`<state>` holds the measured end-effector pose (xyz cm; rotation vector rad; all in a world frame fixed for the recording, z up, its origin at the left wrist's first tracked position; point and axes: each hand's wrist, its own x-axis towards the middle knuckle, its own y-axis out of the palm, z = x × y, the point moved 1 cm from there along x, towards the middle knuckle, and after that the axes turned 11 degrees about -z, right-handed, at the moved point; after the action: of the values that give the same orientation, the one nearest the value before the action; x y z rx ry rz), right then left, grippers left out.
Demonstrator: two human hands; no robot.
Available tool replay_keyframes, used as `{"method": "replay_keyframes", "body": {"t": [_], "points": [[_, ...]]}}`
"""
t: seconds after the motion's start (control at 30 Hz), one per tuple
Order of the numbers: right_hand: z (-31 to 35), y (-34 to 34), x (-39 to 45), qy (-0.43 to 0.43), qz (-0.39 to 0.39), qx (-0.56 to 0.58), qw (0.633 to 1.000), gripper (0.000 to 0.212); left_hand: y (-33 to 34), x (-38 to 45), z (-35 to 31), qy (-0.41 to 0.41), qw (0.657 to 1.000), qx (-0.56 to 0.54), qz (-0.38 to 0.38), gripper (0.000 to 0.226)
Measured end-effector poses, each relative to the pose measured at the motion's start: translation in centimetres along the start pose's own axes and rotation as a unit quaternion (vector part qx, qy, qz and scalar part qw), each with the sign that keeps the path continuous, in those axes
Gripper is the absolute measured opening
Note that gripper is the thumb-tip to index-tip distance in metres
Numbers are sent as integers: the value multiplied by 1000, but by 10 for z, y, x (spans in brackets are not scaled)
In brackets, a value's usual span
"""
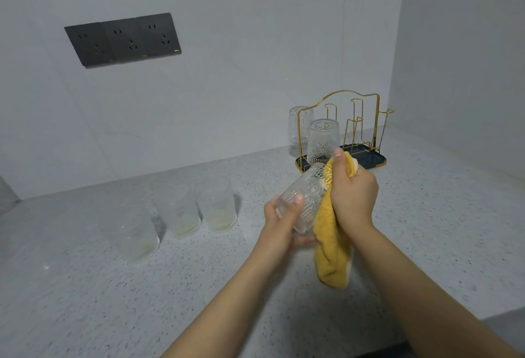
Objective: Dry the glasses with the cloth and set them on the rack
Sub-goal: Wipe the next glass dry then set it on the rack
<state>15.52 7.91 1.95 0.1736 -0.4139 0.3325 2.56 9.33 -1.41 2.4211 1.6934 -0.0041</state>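
The left hand (279, 215) grips a patterned clear glass (304, 198) round its base end, thumb laid across the ribbed wall and fingers curled beneath, holding it tilted in the air above the counter (426, 229) with its mouth pointing up and to the right. The right hand (352, 190) is closed in a fist on a yellow cloth (332, 249), with the bunched upper part of the cloth pushed against the mouth of the glass; whether any of it reaches inside the glass I cannot tell. The rest of the cloth hangs loose below the fist, its white backing showing along one edge.

Just beyond the hands stands a gold wire rack (352, 124) on a dark tray (372, 160), near the corner where the two walls meet. One glass on the rack (324, 141) sits upside down over a front prong, and a second inverted glass (299, 126) stands behind it at the rack's left end; the other prongs are bare.

To the left of the hands, well apart from the rack, three blurred glasses (179, 210) stand upright on the speckled grey counter. On the wall above them is a dark panel of three power sockets (123, 38).
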Motion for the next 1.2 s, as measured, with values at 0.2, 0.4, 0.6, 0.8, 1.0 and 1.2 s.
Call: {"method": "replay_keyframes", "body": {"t": [0.2, 0.4, 0.6, 0.8, 1.0, 1.2], "points": [[1, 0, 7, 14, 10, -8, 1000, 50, -2, 3, 7, 170, 982, 47, -66, 56], [0, -6, 13, -54, -4, 42, 998, 41, 1, 24, -20, 39, 994, -93, -48, 28], [3, 4, 43, -21, 35, -1, 999, 49, 3, 66, -67, 131, 985, -12, -113, 27], [8, 25, 83, 10, 94, -83, 992, 54, 15, 127, -120, 234, 956, 75, -160, 57], [6, 39, 106, 23, 117, -116, 986, 55, 36, 181, -154, 268, 943, 86, -179, 67], [-10, 52, 122, 31, 101, -90, 990, 54, 66, 241, -182, 330, 923, 115, -163, 66]]}}
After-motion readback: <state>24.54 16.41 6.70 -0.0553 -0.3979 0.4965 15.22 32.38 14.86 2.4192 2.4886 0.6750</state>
